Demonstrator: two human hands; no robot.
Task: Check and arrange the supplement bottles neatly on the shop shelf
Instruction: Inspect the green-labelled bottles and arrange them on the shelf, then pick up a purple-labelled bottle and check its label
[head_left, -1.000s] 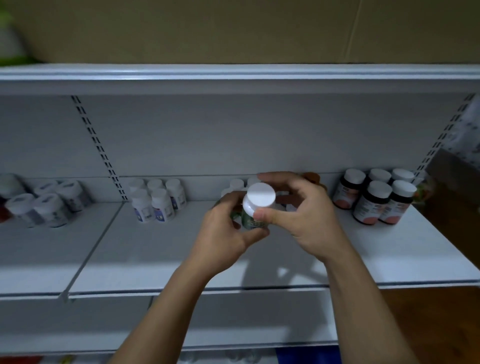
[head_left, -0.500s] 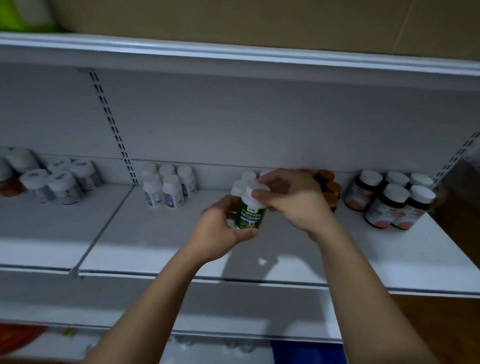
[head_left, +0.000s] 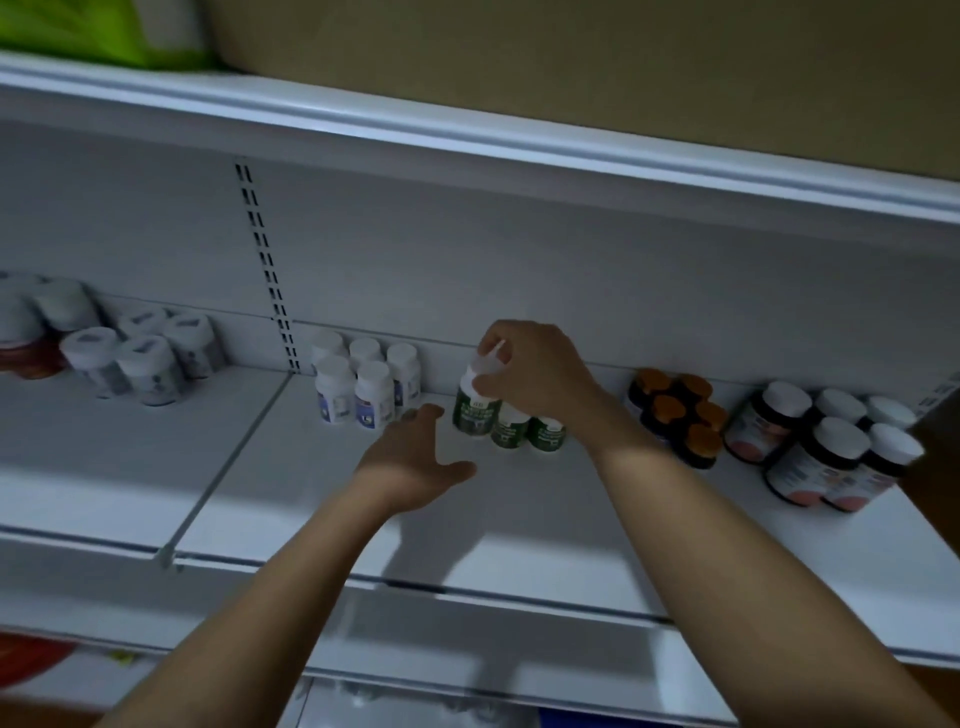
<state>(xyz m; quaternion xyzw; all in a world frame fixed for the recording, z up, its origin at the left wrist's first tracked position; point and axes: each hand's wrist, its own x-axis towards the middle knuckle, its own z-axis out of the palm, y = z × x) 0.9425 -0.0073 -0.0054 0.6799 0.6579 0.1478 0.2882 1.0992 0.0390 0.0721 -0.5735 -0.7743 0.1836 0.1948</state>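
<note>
A green-labelled supplement bottle with a white cap stands on the white shelf, at the left of two more green-labelled bottles. My right hand grips its cap from above with the fingertips. My left hand hovers just left of the bottle, fingers apart, palm down, holding nothing.
Several white bottles with blue labels stand to the left. Dark bottles with orange caps and larger dark jars with white caps stand to the right. More white-capped jars sit at far left. An upper shelf edge overhangs.
The green bottle went from held in both hands in front of the shelf to standing on the shelf beside its group. My left hand let go and drew back.
</note>
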